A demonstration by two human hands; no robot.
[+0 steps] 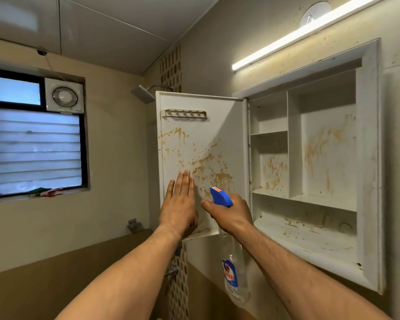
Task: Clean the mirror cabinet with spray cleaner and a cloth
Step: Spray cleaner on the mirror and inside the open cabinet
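The mirror cabinet (370, 158) hangs open, its door (203, 139) swung left, the inner face spattered with orange-brown stains (208, 162); the outer face is turned away, unseen. The left hand (179, 204), grip released, lays straight fingers flat on that inner face. The right hand's (231, 213) grip is clenched round the spray bottle (236, 278) (neck and trigger hidden under the fingers), blue nozzle (221, 196) toward the door. A crumpled thing (45, 191) on the window sill (14, 199) is too small to identify.

Head camera looks slightly upward, close (arm's reach), at the open cabinet (310, 158).
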